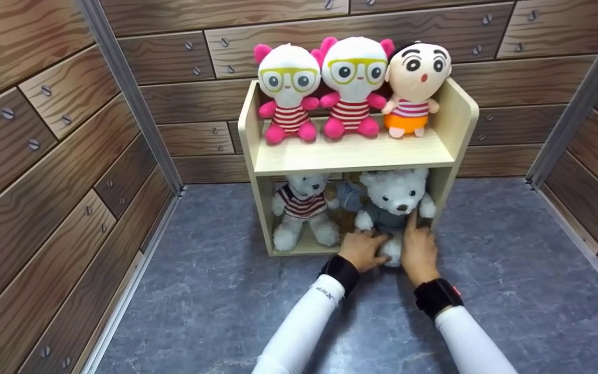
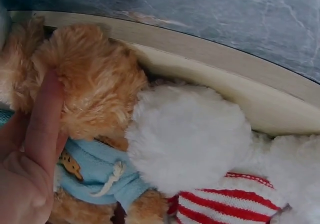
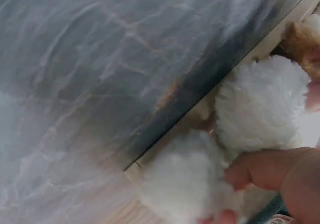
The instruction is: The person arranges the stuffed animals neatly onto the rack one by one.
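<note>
A white teddy bear [image 1: 392, 195] in a grey top sits at the right of the lower shelf. My right hand [image 1: 420, 254] is at its front, one finger extended up its chest. In the right wrist view, my right thumb and fingertips pinch its white fluffy leg [image 3: 182, 179]. Beside the bear's other leg lies my left hand [image 1: 365, 251]. A straight digit of that hand touches the brown paw of a brown teddy bear [image 2: 90, 81] in a light blue top. To the left sits a white bear [image 1: 304, 208] in a striped shirt.
The two-tier wooden shelf [image 1: 353, 150] stands on the grey marbled floor [image 1: 216, 291]. On its top tier sit two pink-and-white dolls [image 1: 289, 93] [image 1: 353, 85] with yellow glasses and a doll [image 1: 414, 85] in orange shorts. Wood-patterned walls [image 1: 55, 171] surround it.
</note>
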{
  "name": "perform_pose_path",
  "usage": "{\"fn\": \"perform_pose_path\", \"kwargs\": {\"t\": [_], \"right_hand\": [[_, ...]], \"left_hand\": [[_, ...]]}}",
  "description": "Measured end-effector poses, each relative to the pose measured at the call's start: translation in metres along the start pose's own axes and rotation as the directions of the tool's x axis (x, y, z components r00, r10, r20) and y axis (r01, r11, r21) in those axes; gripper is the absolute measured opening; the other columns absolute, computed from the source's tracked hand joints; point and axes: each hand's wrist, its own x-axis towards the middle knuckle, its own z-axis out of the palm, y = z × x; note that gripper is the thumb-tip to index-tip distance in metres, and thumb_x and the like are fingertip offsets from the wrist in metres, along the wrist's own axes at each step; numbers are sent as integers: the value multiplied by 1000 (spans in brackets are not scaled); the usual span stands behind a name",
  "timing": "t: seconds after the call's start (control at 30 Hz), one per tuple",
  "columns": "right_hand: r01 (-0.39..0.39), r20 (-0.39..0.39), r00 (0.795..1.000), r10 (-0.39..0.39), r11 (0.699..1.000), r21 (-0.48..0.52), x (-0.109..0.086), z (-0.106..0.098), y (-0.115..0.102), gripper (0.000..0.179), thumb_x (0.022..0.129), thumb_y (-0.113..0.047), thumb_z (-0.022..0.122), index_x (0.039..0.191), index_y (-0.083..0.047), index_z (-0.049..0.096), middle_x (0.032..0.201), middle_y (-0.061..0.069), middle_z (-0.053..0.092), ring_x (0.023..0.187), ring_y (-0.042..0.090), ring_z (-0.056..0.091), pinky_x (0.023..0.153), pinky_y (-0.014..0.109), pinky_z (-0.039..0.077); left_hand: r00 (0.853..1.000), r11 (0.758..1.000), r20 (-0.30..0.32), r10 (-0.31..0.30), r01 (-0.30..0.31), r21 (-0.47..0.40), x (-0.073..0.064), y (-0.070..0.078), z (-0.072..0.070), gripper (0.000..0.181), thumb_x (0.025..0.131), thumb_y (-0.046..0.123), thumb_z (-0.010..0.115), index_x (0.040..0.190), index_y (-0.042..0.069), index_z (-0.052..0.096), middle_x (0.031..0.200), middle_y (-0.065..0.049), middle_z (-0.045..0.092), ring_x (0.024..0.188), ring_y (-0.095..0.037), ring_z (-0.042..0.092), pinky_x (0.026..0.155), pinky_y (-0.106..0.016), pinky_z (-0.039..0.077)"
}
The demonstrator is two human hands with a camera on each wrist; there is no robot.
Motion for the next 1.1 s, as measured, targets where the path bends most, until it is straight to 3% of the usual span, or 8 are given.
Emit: {"fn": "perform_pose_path", "kwargs": {"t": [0.2,0.33,0.43,0.6,0.73,0.9,1.0,1.1], "right_hand": [[14,42,999,-17,997,75,1,-9,-1,75,79,10,61,149,4,33,82,44,55,73,62,56,62,68,46],[-59,116,992,48,993,98,2,-13,-11,88,76,3,63,154,3,23,92,44,54,76,62,58,62,68,47],[-125,141,984,106,983,134,6,-12,-22,92,78,-9,67,153,8,16,97,44,55,79,61,59,64,68,47],[-181,98,981,166,968,171,17,-5,-33,102,84,-30,73,149,19,12,98,45,57,84,61,60,71,67,48],[-232,94,971,219,959,164,25,1,-28,108,85,-37,75,150,20,10,100,47,58,90,63,60,77,67,47],[-263,107,963,246,946,192,34,5,-19,108,86,-41,74,151,18,11,102,50,57,91,66,58,79,69,46],[-244,123,967,223,951,193,38,8,-14,98,90,-39,68,146,23,16,99,47,59,88,64,59,77,69,47],[-213,126,973,194,965,156,40,10,-11,75,94,-34,61,132,26,37,94,44,60,84,62,60,74,68,47]], "left_hand": [[994,1000,-112,-9,9,5,0,-1,8,39,95,49,60,132,35,63,120,2,66,97,-24,65,68,-37,55],[982,999,-188,-10,19,48,2,-2,13,33,97,45,60,128,35,66,116,2,66,91,-24,65,64,-36,55],[980,996,-200,-20,37,82,2,-2,15,30,96,46,60,123,34,68,114,3,65,89,-22,64,62,-35,54],[975,992,-219,-28,54,115,1,1,15,34,93,47,64,119,26,70,114,4,65,89,-20,64,61,-32,55],[978,994,-207,-13,36,105,0,2,14,45,92,51,65,127,23,68,122,3,65,96,-21,64,63,-32,56],[988,998,-152,-39,44,33,-1,-2,12,62,87,60,67,133,19,62,128,3,64,109,-21,62,72,-34,57],[993,999,-104,-53,52,-10,-1,-5,10,66,86,61,68,135,17,60,129,3,63,113,-21,60,76,-35,57],[997,999,-61,-47,45,-29,0,-6,9,67,88,59,66,139,16,58,134,2,61,116,-22,59,81,-36,56]]}}
